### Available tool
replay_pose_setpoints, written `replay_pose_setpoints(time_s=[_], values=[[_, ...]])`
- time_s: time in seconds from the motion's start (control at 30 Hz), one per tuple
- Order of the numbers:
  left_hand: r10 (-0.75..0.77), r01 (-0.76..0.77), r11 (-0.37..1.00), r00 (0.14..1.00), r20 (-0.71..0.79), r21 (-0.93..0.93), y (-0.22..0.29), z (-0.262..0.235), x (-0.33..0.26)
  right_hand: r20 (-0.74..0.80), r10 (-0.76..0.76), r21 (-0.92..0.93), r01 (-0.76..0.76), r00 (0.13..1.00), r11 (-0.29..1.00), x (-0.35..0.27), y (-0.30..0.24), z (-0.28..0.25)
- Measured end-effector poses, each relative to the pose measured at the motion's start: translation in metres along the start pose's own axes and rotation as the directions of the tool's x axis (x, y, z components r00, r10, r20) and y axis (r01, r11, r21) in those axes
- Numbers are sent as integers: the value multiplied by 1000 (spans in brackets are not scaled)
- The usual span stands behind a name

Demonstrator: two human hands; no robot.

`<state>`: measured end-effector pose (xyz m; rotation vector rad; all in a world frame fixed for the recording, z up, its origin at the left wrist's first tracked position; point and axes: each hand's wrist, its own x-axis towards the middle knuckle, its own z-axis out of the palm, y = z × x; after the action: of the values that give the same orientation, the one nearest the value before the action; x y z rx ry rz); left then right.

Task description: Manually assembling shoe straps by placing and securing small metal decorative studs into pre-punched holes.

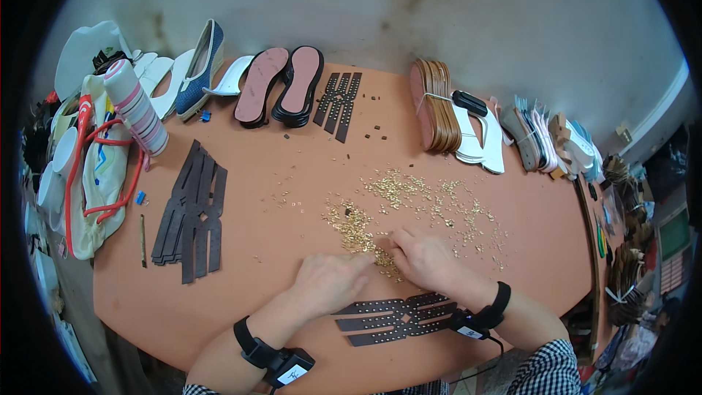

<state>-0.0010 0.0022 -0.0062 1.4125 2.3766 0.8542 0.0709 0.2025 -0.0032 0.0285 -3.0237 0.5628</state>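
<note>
My left hand and my right hand rest close together on an orange table, fingertips meeting over a scatter of small gold studs. Both hands pinch at studs near the pile's front edge; what sits between the fingers is too small to tell. Just in front of them, under my wrists, lies a dark brown perforated strap piece with studs set in it. Each wrist wears a black band with a small device.
A stack of dark strap pieces lies at left, more straps at the back. Pink-soled shoes, a blue shoe, tan insoles, white soles and a bag with red handles line the edges.
</note>
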Motion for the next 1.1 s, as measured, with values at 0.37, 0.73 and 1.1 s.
replay_pose_setpoints(time_s=[0.37, 0.73, 1.1], values=[[-45, 45, 999, 997, 61, 4, 2, -3, 2, -18, -51, 105, 53, 999, 993, 12, 7, -17], [-25, 24, 1000, 999, 22, 11, -1, -3, 0, 122, -117, -54, 124, 986, 991, 19, 0, -19], [65, -67, 997, 997, 32, 45, 4, 12, 3, 286, -128, -243, 202, 950, 949, 20, 5, -25]])
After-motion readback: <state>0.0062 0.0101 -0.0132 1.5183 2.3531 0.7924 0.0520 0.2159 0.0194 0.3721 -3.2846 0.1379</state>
